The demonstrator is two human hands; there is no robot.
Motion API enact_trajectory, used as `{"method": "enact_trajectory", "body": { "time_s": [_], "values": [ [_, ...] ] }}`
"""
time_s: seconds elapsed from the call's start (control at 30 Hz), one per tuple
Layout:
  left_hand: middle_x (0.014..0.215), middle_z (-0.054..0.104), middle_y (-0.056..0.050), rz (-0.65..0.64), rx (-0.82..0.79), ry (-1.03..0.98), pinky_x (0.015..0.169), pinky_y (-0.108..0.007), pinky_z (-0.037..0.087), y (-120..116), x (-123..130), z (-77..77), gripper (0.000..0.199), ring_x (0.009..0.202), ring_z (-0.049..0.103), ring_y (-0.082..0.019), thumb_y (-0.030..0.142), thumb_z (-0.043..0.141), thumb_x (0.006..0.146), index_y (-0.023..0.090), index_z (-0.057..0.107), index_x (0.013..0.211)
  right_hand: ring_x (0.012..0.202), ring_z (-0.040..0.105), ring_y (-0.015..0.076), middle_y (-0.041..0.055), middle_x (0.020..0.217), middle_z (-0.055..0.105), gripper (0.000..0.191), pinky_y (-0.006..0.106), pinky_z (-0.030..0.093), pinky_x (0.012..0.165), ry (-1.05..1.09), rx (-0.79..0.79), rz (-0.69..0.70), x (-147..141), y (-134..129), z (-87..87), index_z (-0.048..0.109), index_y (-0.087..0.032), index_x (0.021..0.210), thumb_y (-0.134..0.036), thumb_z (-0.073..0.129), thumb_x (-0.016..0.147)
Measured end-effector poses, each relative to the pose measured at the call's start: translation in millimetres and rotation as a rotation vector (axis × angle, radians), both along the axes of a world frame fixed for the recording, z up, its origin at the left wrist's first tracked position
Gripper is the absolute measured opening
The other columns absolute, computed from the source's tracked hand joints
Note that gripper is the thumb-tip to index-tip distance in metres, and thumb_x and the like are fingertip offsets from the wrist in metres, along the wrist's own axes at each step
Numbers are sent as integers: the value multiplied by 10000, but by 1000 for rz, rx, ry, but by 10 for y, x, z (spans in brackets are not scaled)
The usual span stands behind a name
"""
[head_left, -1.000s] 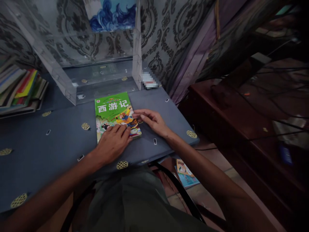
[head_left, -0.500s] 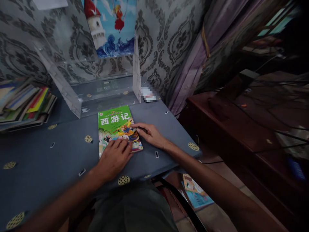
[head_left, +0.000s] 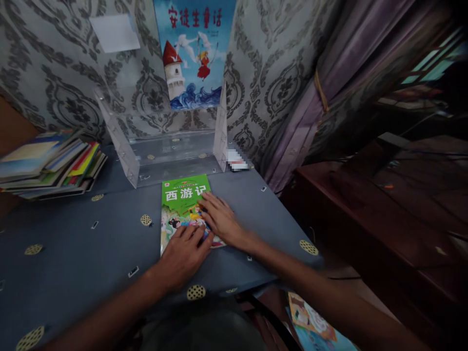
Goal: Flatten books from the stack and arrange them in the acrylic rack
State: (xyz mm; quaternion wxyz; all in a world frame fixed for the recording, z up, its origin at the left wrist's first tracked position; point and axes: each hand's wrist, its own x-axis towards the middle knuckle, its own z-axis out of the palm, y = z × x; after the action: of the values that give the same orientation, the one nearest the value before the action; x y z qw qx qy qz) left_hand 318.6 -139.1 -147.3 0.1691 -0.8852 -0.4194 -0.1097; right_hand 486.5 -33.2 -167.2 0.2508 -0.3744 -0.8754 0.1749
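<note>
A green picture book [head_left: 183,204] with white Chinese characters and cartoon figures lies closed on the blue tablecloth [head_left: 120,234]. My left hand [head_left: 188,251] rests flat over its lower edge, fingers stretched out. On the book's right side lies my right hand [head_left: 223,219], its fingers extended across the cover and holding nothing. The thumbs and fingers of both hands come close together near the lower right of the cover. Part of the cartoon picture is hidden under them.
Behind the book stands a clear plastic rack [head_left: 175,141]. To the left is a stack of books [head_left: 54,161]. A blue storybook [head_left: 197,53] is upright at the back, before patterned wallpaper. More books [head_left: 314,317] lie below the table, and a dark red cabinet [head_left: 340,209] stands right.
My right hand has gone from a curled grip at the book's right edge to lying flat on the cover. The view has tilted up and shifted left.
</note>
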Motion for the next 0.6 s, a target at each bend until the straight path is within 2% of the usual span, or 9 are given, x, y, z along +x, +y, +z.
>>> {"method": "enact_trajectory", "body": {
  "time_s": [0.1, 0.17, 0.23, 0.33, 0.43, 0.5, 0.6],
  "values": [
    [1200, 664, -109, -4, -2, 2, 902, -432, 460, -1, -2, 6, 304, 1058, 603, -266, 236, 562, 979, 173, 583, 1276, 1479, 380, 244, 156, 1544, 479, 418, 505, 349, 1185, -30, 9, -9, 74, -236, -15, 532, -184, 1403, -285, 350, 1041],
    [1215, 659, -111, -3, -15, 9, 907, -435, 459, -4, -11, 8, 321, 1070, 601, -269, 240, 568, 977, 168, 574, 1290, 1484, 370, 244, 146, 1553, 468, 424, 501, 361, 1178, -43, 10, -2, 100, -188, -14, 516, -200, 1418, -304, 348, 1043],
    [1238, 650, -114, 0, -36, 15, 926, -445, 455, -10, -24, 1, 357, 1102, 595, -277, 257, 578, 975, 171, 554, 1321, 1488, 360, 256, 149, 1553, 463, 426, 502, 363, 1176, -57, 8, 6, 75, 14, -17, 519, -191, 1413, -316, 366, 1036],
    [1262, 642, -116, 13, -79, 22, 960, -462, 445, -20, -35, -17, 411, 1165, 577, -290, 279, 590, 974, 183, 520, 1367, 1475, 378, 270, 172, 1542, 467, 414, 481, 355, 1185, -64, 6, -12, -46, 449, -34, 557, -148, 1371, -288, 416, 1008],
    [1277, 640, -124, 10, -100, 29, 970, -455, 443, -31, -40, -25, 408, 1193, 573, -287, 260, 570, 985, 180, 509, 1381, 1423, 444, 267, 193, 1520, 481, 414, 445, 377, 1166, -47, -7, -68, -172, 796, -49, 563, -115, 1357, -240, 435, 984],
    [1283, 641, -128, 0, -100, 29, 983, -455, 438, -44, -67, -16, 390, 1202, 573, -281, 228, 546, 992, 177, 513, 1378, 1359, 500, 267, 186, 1466, 533, 414, 430, 405, 1132, -39, -6, -87, -203, 900, -52, 567, -113, 1351, -220, 452, 968],
    [1283, 656, -113, -38, -111, 11, 1006, -452, 435, -85, -214, 19, 381, 1210, 581, -263, 188, 519, 995, 188, 525, 1375, 1208, 578, 266, 150, 1314, 634, 382, 426, 449, 1056, -31, 26, -115, -140, 880, -36, 607, -143, 1301, -230, 491, 947]
  ]
}}
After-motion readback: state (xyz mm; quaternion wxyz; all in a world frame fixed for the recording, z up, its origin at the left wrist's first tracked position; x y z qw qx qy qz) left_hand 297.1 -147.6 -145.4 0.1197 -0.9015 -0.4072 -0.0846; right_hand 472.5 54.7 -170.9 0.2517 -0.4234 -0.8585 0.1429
